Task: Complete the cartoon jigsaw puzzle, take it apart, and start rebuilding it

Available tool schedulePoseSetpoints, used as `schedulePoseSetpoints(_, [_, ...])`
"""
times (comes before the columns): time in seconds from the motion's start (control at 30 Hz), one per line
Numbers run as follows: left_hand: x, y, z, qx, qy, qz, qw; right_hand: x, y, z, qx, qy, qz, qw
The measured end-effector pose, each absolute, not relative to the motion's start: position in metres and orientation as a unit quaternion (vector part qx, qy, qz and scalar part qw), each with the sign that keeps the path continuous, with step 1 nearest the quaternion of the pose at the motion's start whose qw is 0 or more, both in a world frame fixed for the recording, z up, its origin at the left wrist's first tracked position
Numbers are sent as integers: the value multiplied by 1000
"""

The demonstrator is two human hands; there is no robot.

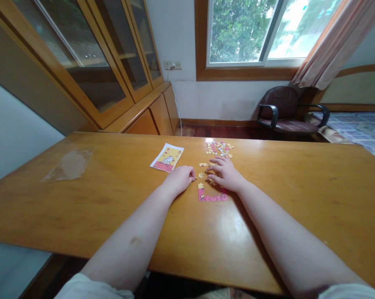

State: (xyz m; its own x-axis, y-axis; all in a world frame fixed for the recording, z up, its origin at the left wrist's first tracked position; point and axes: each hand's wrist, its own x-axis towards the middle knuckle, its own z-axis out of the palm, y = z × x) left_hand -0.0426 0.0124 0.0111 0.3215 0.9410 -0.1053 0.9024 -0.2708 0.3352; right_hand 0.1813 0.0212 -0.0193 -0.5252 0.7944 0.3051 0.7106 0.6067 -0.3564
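Note:
A partly joined jigsaw puzzle (213,198) lies on the wooden table, its pink lower edge and sides forming a U. Above it are a small yellow puzzle piece (200,175) and a short yellow strip of joined pieces (203,165). My left hand (183,177) rests just left of these, fingers closed, with the tip of a yellow piece showing at the fingertips. My right hand (225,172) is spread palm down over the puzzle's upper right, fingers apart, hiding some pieces beneath. Beyond it sits a pile of loose pieces (218,148).
A yellow and pink picture card (167,158) lies left of the puzzle. Farther left is a clear plastic bag (72,165). Past the table (113,207) stand a glass-doored cabinet (113,54) and a brown armchair (282,109), under a window.

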Motion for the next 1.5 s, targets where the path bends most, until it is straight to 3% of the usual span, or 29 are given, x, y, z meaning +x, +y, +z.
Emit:
schedulePoseSetpoints(0.23, [-41, 13, 5, 755, 570, 131, 296, 181, 21, -21, -428, -869, 94, 230])
schedulePoseSetpoints(1.5, [-32, 6, 9, 793, 551, 101, 238, 181, 23, -22, -430, -863, 94, 247])
